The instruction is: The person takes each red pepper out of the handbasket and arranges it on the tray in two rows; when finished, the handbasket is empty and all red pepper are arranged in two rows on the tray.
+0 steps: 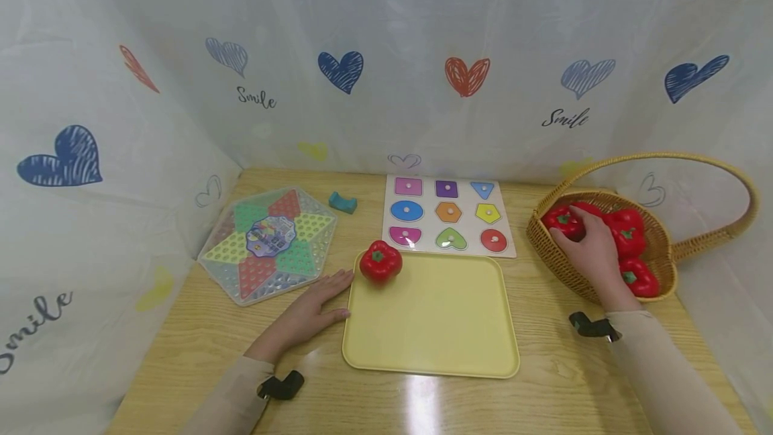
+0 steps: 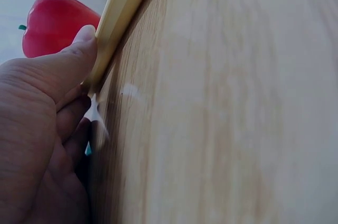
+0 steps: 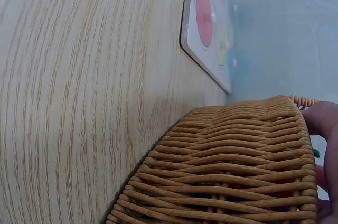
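Observation:
My left hand (image 1: 311, 309) rests on the table at the left edge of a yellow tray (image 1: 431, 327), fingers straight and the thumb touching the rim. A red toy bell pepper (image 1: 380, 262) with a green stem sits in the tray's back left corner; the left wrist view has this pepper (image 2: 55, 26) just beyond the thumb. On the right, my right hand (image 1: 592, 250) reaches into a wicker basket (image 1: 561, 270) and grips a red bell pepper (image 1: 560, 221) at its left side. Several more peppers lie in the basket. In the right wrist view the woven wall (image 3: 227, 166) hides most of that hand.
A shape puzzle board (image 1: 435, 225) lies behind the tray. To the left is a star-patterned Chinese checkers board (image 1: 272, 244), with a small teal block (image 1: 343, 203) near it. The basket's tall handle (image 1: 676, 155) arches over its right side. A printed curtain (image 1: 404, 19) hangs behind the table.

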Available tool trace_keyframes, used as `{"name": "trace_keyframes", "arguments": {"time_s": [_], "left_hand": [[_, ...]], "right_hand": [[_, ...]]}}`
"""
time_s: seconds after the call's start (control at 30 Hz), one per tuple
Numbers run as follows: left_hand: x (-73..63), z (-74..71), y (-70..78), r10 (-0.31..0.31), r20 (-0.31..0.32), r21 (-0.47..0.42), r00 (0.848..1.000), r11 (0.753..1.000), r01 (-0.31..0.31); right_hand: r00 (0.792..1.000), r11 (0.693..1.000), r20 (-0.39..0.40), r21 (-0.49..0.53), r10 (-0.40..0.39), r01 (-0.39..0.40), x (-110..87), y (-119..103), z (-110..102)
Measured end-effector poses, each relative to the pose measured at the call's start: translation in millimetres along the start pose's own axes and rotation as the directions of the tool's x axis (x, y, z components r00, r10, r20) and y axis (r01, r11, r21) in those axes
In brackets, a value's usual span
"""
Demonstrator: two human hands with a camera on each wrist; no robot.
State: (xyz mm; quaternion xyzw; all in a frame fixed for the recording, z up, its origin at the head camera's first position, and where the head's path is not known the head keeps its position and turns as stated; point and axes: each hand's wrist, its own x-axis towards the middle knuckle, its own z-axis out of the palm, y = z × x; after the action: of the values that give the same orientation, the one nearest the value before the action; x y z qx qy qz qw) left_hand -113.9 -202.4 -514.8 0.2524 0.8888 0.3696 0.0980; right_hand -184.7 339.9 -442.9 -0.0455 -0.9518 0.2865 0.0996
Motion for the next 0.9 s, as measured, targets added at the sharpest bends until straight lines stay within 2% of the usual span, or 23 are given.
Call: {"name": "trace_keyframes", "arguments": {"time_s": [0.4, 0.9], "left_hand": [[-0.4, -1.2, 2.3, -0.022, 0.010, -0.003, 1.000, 1.000, 0.022], [-1.6, -2.1, 4.8, -0.040, 0.009, -0.011, 0.999, 0.999, 0.040]], "right_hand": [[0.997, 1.000, -0.071, 0.015, 0.004, -0.003, -6.1, -3.2, -3.5], [0.996, 1.000, -0.084, 0.005, 0.010, -0.010, -16.2, -1.6, -10.0]]}}
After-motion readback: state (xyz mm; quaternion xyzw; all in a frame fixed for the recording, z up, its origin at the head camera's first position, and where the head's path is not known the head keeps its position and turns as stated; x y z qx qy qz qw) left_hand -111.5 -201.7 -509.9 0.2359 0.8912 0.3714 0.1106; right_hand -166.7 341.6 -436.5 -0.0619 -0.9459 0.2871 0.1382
